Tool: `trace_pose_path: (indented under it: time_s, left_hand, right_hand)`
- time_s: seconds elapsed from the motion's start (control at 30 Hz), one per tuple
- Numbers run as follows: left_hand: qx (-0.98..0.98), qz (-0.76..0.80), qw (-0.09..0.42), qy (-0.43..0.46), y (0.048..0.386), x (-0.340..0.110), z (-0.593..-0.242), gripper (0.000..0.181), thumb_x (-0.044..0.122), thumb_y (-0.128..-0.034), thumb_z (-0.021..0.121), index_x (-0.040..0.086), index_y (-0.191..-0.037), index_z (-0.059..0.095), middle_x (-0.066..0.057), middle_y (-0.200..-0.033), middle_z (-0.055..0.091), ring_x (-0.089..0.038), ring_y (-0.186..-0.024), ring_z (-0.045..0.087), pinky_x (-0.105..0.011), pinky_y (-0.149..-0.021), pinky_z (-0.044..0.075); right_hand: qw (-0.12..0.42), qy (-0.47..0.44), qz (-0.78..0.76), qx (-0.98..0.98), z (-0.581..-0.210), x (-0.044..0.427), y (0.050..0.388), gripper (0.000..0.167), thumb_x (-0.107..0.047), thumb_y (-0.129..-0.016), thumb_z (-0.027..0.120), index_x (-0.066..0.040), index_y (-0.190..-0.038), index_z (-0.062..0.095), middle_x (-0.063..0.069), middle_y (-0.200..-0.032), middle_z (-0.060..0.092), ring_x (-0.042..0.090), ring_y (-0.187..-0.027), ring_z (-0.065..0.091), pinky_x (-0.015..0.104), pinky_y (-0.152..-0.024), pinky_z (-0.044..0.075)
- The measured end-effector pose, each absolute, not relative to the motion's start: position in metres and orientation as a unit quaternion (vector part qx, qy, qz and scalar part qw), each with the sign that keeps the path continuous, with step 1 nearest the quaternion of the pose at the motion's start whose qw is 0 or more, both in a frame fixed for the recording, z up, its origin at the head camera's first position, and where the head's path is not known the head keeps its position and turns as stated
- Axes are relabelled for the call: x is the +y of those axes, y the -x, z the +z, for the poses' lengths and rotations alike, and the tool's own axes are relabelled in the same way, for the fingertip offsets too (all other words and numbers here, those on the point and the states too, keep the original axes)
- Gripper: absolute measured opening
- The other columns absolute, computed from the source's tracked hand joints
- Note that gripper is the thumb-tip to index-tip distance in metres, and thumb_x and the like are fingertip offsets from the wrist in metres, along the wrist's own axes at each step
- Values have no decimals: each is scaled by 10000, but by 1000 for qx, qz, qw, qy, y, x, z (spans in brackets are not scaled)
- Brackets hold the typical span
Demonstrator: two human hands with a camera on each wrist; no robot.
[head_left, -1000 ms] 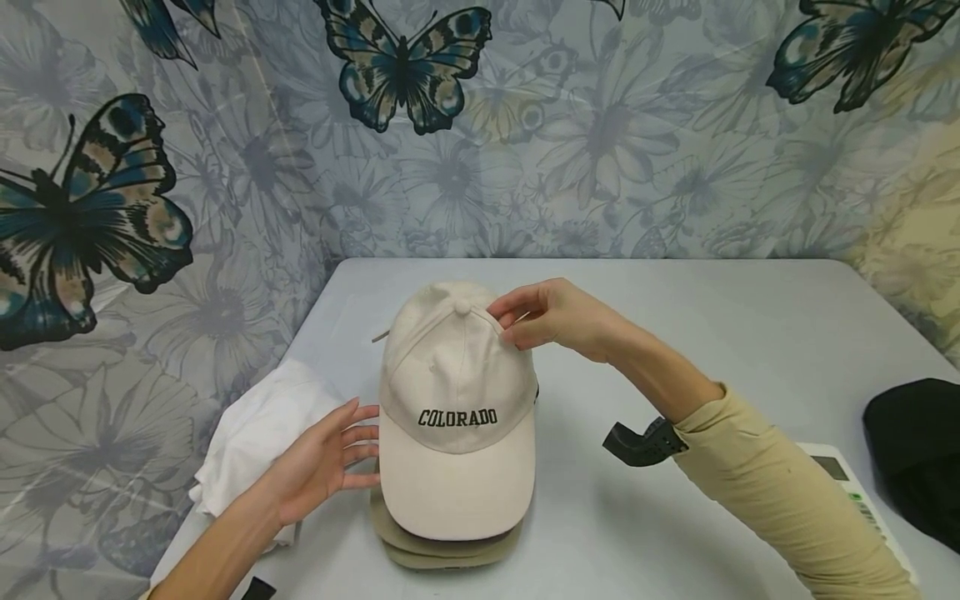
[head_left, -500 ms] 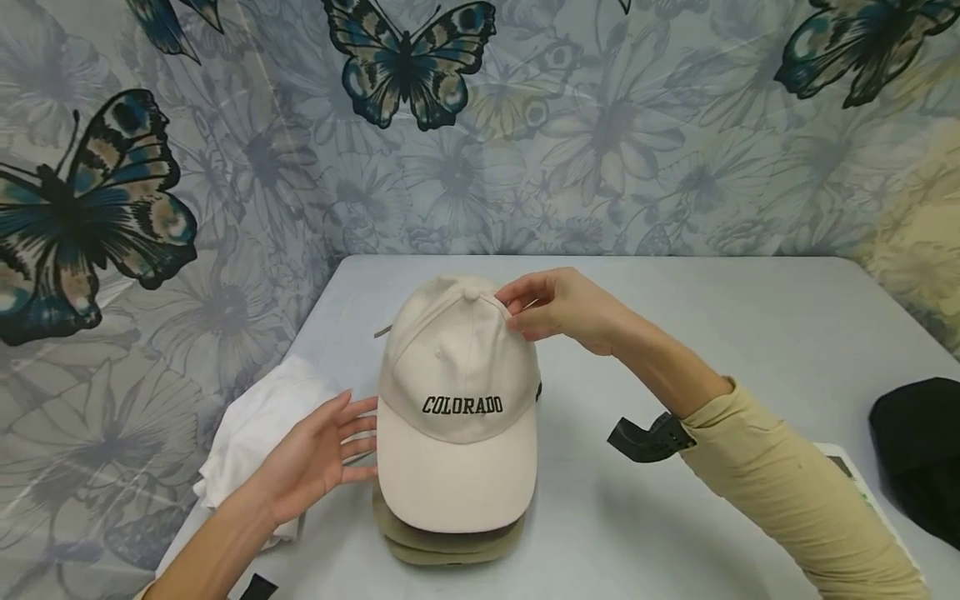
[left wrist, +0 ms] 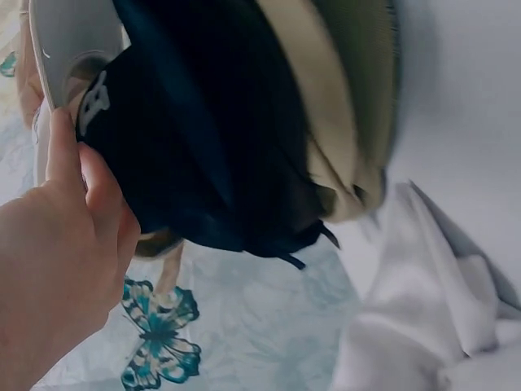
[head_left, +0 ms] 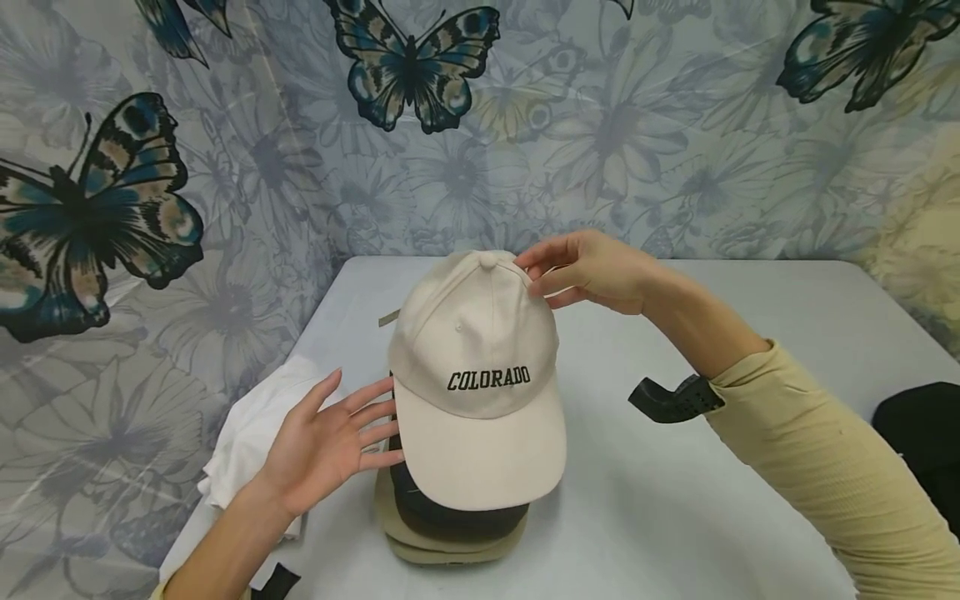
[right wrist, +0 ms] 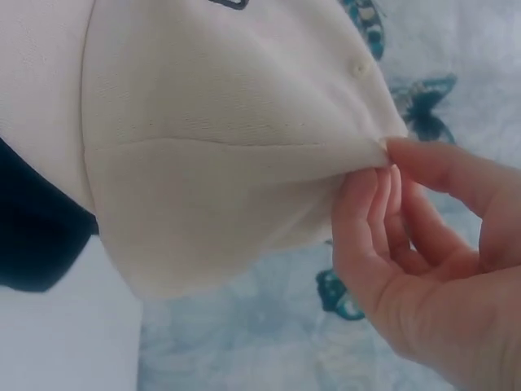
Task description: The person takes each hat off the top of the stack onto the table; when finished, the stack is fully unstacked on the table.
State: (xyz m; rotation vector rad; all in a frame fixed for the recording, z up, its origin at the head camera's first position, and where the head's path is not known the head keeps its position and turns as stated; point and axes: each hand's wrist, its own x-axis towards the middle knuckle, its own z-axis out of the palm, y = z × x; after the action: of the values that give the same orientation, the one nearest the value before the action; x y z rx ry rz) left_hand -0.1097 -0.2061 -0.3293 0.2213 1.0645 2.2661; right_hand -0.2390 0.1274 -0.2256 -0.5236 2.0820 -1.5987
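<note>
A cream baseball cap (head_left: pixel 483 450) with COLORADO lettering is tilted above a stack of caps. My right hand (head_left: pixel 596 271) pinches a fold of its crown between thumb and fingers, plain in the right wrist view. At the brim's left edge is my left hand (head_left: pixel 318 450), fingers straight and palm turned up, fingertips touching the edge. Beneath the cream cap lies a dark cap (left wrist: pixel 203 138) with pale lettering partly showing. Below that, khaki caps (head_left: pixel 450 550) form the bottom of the stack; their crowns are hidden in the head view.
Crumpled white cloth (head_left: pixel 251 425) lies left of the stack on the white table (head_left: pixel 675 500). A black item (head_left: pixel 918 442) sits at the right edge, partly behind the right sleeve. Butterfly-patterned fabric (head_left: pixel 570 167) hangs behind the table.
The cream cap has risen and shifted right with my right hand, uncovering the dark cap's brim. My left hand has moved slightly up, its fingers still by the brim.
</note>
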Motion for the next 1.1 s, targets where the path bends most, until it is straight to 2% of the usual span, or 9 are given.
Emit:
trace_pose_path:
  time_s: [0.1, 0.17, 0.47, 0.7, 0.9, 1.1]
  left_hand:
    - [392, 861, 309, -92, 111, -200, -326, 711, 504, -1027, 168, 37, -1512, -62, -190, -1542, 52, -305, -1344, 326, -535, -1062, 281]
    - [390, 863, 306, -93, 112, -193, -324, 702, 499, -1027, 168, 43, -1514, -51, -191, -1548, 12, -303, -1346, 320, -529, -1054, 299]
    - [378, 874, 293, -81, 118, -160, -318, 659, 493, -1027, 200, 63, -1509, 72, -153, -1511, 191, -297, -1318, 359, -508, -1007, 370]
    - [381, 870, 295, -104, 118, -141, -306, 644, 480, -1026, 153, 61, -1510, 92, -161, -1521, 174, -292, -1303, 365, -506, -1006, 371]
    - [385, 870, 288, -109, 119, -122, -297, 612, 443, -1033, 157, 45, -1498, 151, -169, -1486, 246, -301, -1274, 394, -493, -974, 403]
    - [391, 864, 297, -115, 119, -102, -288, 599, 427, -1035, 175, 46, -1497, 166, -164, -1499, 240, -340, -1332, 330, -507, -997, 383]
  right_hand:
    - [237, 190, -583, 754, -218, 133, 241, 325, 35, -850, 646, 34, -1168, 578, 63, -926, 548, 232, -1006, 548, 440, -929, 464]
    - [241, 192, -582, 753, -214, 139, 242, 314, 34, -861, 639, 30, -1169, 576, 61, -935, 550, 229, -1009, 548, 445, -936, 458]
    - [240, 187, -558, 772, -202, 169, 243, 283, 2, -886, 639, 6, -1164, 589, 71, -1015, 555, 237, -1042, 544, 429, -933, 464]
    - [230, 187, -559, 774, -193, 192, 239, 275, -15, -906, 626, -30, -1180, 598, 62, -1078, 576, 223, -1049, 549, 401, -916, 479]
    - [223, 189, -561, 774, -188, 216, 239, 249, -1, -917, 607, -78, -1153, 625, 38, -1047, 576, 190, -1004, 552, 379, -884, 498]
    - [234, 218, -548, 773, -186, 246, 242, 270, 20, -949, 545, -109, -1171, 632, 31, -1058, 576, 188, -990, 560, 368, -864, 508]
